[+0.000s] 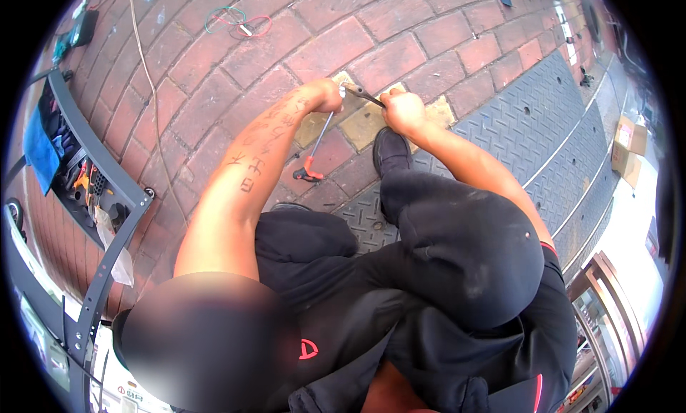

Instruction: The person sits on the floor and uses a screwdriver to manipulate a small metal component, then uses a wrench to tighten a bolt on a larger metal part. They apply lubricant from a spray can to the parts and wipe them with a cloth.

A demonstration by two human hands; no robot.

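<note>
My left hand [328, 96] is closed, its fingers bent around something small and pale beside the tool's head. What it grips is mostly hidden. A dark plier-like tool [369, 96] reaches across to it from my right hand [404, 113], which is wrapped round the handle end. Below my left hand runs the thin metal shaft of a T-handle driver [323, 138], its red and black grip [309, 172] over the bricks toward me. Whether my left hand touches this shaft's upper end cannot be made out.
A dark metal frame cart [128, 177] with tools and a blue cloth [43, 131] stands at left. A cable [146, 63] crosses the brick paving. Thin red and green wires [239, 23] lie farther off. Ridged grey ramp plates [511, 120] and a cardboard box [629, 150] are at right.
</note>
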